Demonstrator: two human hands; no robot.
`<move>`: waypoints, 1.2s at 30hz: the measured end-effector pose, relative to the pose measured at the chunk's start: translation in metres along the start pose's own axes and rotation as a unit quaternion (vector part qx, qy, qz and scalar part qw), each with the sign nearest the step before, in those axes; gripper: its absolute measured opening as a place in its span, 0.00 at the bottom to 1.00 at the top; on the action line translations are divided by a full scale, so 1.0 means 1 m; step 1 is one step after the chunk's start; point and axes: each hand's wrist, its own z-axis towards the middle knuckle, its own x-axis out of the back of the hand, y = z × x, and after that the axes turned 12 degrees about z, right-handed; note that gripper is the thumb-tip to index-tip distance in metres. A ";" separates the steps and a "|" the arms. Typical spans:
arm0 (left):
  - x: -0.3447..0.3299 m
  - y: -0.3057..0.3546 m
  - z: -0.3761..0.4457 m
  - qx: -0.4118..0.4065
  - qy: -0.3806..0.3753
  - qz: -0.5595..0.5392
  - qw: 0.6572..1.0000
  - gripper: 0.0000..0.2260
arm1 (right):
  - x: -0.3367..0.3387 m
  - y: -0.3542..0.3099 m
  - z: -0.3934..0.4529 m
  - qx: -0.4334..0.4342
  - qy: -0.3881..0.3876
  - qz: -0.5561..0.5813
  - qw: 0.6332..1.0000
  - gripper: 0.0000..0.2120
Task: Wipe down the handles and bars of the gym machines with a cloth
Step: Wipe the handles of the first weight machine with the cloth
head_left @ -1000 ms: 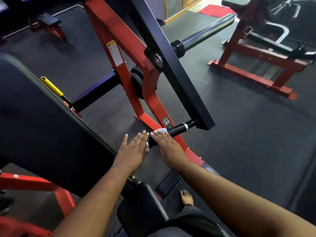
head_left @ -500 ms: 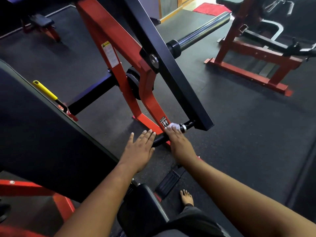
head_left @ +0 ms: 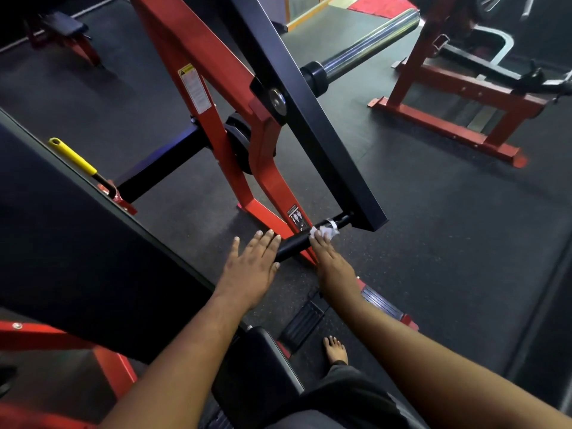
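Since 1 s ago the right hand [head_left: 332, 264] has slid the crumpled white cloth [head_left: 325, 232] up the black rubber-gripped handle [head_left: 294, 244] toward the black steel lever arm [head_left: 309, 119]; left hand [head_left: 252, 267] barely shifted.

Left to right now: big black padded backrest [head_left: 77, 243] fills the left side, yellow-tipped adjuster pin [head_left: 72, 157] beside it. Left hand lies flat, fingers [head_left: 266, 239] straight and together, resting on the lower end of the handle, holding nothing; looks like it steadies the handle so the lever doesn't swing while wiping. Red steel machine frame [head_left: 198, 66] rises behind. Right hand has its fingers bent over the cloth, pressing it on the handle near a silver band at the upper end; whether the thumb wraps under, cannot tell. Cloth sits between fingers and grip, so the stroke cleans the part people hold. Chrome weight sleeve [head_left: 371, 44] sticks out upper right, unwiped by the look of it. Second red bench frame [head_left: 448, 131] far right on the black rubber floor [head_left: 433, 243].
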 end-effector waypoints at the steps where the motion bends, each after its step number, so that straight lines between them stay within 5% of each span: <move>1: 0.000 0.000 0.001 0.000 -0.001 0.000 1.000 0.27 | 0.005 -0.002 -0.005 -0.020 0.020 0.038 0.999 0.34; 5: -0.001 0.001 0.002 -0.004 -0.004 0.024 1.000 0.27 | 0.031 -0.006 0.009 -0.053 0.150 0.157 0.975 0.28; 11: 0.002 0.002 0.002 0.003 -0.012 0.019 1.000 0.27 | 0.033 0.002 0.065 -0.094 0.033 0.000 0.995 0.25; 19: 0.004 0.003 0.001 0.010 -0.019 0.010 1.000 0.27 | 0.022 -0.002 0.008 -0.038 0.088 0.107 0.990 0.24; 21: 0.005 0.004 0.000 0.011 -0.020 0.015 1.000 0.27 | 0.021 -0.002 0.004 -0.134 0.186 0.284 0.931 0.22; 22: 0.005 0.005 0.000 0.012 -0.022 0.018 1.000 0.27 | 0.019 -0.005 0.010 -0.235 0.263 0.407 0.843 0.21; 24: 0.006 0.005 0.000 0.014 -0.026 0.018 0.999 0.27 | 0.012 -0.016 0.030 -0.403 0.356 0.606 0.587 0.21; 25: 0.006 0.005 0.000 0.016 -0.028 0.017 0.999 0.27 | 0.010 -0.026 0.041 -0.435 0.360 0.647 0.513 0.20; 29: 0.007 0.006 0.000 0.022 -0.028 0.007 0.999 0.27 | -0.002 -0.061 0.066 -0.440 0.290 0.714 0.461 0.09; 36: 0.010 0.007 -0.001 0.031 -0.035 -0.002 0.999 0.27 | 0.009 -0.047 0.070 -0.443 0.145 0.741 0.483 0.28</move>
